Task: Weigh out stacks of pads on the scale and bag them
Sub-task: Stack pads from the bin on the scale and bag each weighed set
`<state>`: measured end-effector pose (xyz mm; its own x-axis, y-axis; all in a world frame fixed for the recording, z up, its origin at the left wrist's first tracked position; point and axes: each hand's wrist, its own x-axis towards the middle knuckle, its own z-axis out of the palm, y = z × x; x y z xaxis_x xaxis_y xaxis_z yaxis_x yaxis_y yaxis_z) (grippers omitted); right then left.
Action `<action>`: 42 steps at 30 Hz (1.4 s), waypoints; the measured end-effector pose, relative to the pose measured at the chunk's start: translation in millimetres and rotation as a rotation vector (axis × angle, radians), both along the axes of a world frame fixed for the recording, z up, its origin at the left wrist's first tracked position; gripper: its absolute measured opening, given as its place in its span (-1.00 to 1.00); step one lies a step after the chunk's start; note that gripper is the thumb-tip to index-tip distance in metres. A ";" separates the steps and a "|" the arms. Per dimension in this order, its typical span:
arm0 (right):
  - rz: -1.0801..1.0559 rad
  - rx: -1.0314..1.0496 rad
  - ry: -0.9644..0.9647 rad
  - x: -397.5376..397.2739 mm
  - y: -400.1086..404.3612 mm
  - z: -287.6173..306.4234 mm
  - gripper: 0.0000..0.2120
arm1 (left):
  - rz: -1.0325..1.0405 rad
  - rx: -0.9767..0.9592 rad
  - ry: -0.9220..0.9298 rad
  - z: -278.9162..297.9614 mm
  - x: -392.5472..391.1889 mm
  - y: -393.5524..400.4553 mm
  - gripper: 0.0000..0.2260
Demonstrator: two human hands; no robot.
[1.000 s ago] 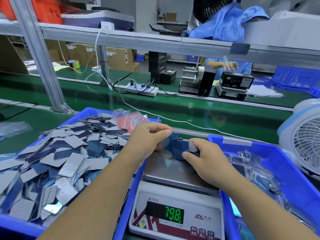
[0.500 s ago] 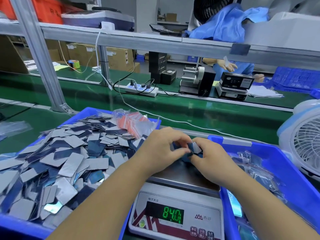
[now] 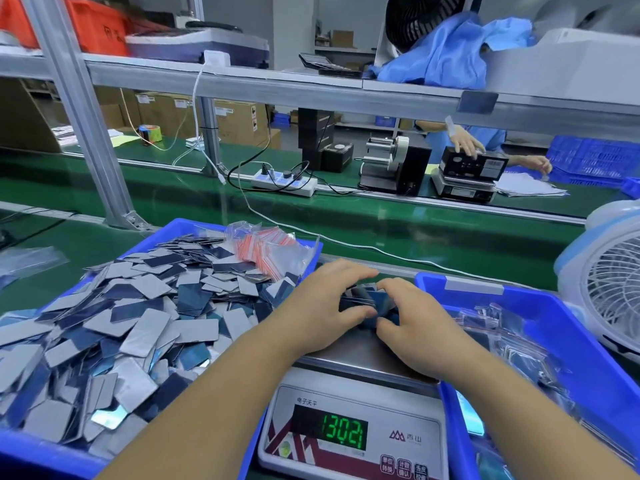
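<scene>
A white scale (image 3: 349,434) with a steel pan stands in front of me and its green display reads 130.21. Over the pan, a small stack of dark blue pads (image 3: 369,301) is gripped from both sides by my left hand (image 3: 325,303) and my right hand (image 3: 412,320), fingers curled round it. To the left, a blue bin (image 3: 41,455) holds a heap of loose grey and blue pads (image 3: 138,320). Empty zip bags with red strips (image 3: 270,247) lie at that bin's far right corner.
A second blue bin (image 3: 588,362) on the right holds bagged pads. A white and blue fan (image 3: 609,278) stands at the far right. Across the green conveyor belt (image 3: 381,220) are a power strip, a label dispenser and another person's hands. A metal frame post rises at left.
My hands have closed together round the pad stack on the pan. The scale reading rose from 79.8 to 84.0 to 130.21.
</scene>
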<state>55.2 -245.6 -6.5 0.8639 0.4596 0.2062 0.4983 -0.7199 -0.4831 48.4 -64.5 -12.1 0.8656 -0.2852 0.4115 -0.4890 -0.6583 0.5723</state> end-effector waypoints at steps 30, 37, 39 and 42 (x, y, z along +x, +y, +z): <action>-0.025 -0.004 -0.083 -6.2 11.8 -4.5 -0.89 | 0.097 -0.235 0.369 5.2 7.1 23.4 -0.67; -0.027 -0.063 -0.100 -4.0 11.6 -6.3 -0.87 | 0.057 -0.280 0.319 -1.0 4.1 7.1 -0.63; -0.033 -0.077 -0.086 -3.2 11.1 -6.4 -0.80 | 0.087 -0.210 0.276 -2.2 4.2 8.1 -0.72; -0.033 -0.077 -0.093 -4.0 11.6 -6.6 -0.82 | 0.109 -0.179 0.237 2.1 2.1 9.5 -0.79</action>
